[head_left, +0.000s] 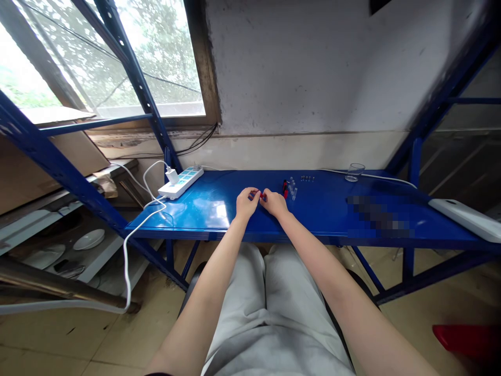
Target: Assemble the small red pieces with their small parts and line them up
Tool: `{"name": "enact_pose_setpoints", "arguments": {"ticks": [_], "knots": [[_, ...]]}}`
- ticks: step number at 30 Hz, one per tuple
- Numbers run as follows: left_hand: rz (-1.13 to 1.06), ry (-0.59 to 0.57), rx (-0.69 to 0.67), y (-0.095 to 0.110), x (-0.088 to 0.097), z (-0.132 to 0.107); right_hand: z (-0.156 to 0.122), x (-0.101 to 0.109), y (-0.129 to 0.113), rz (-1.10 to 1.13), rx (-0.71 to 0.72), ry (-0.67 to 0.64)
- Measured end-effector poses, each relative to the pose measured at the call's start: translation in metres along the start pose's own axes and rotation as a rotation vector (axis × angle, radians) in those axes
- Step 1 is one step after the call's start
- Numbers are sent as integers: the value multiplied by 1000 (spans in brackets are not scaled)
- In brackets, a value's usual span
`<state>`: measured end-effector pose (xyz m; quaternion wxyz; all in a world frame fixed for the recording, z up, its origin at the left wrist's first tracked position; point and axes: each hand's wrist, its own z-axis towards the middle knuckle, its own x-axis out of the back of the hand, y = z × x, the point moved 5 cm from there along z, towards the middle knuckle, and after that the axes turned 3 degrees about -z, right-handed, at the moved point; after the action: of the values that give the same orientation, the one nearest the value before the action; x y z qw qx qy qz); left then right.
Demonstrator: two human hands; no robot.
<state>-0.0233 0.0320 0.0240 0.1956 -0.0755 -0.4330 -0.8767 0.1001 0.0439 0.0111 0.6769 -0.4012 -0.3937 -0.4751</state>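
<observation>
Head view: above the blue table point(317, 211), left hand point(247, 203) and right hand point(274, 202) seem to pinch a small red piece point(263, 198); slipping fingertips could drop it there.

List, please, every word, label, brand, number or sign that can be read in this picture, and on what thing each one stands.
No readable text anywhere.
White power strip: any markings are too small to read.
Dark pixelated thing on the blue table: blurred out.
Small red piece at the fingertips: too small to show lettering.
</observation>
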Motion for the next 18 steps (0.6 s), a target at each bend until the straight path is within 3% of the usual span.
{"name": "enact_pose_setpoints", "arguments": {"ticks": [18], "knots": [[-30, -53, 183, -23, -6, 5, -8, 15, -5, 200, 68, 131]]}}
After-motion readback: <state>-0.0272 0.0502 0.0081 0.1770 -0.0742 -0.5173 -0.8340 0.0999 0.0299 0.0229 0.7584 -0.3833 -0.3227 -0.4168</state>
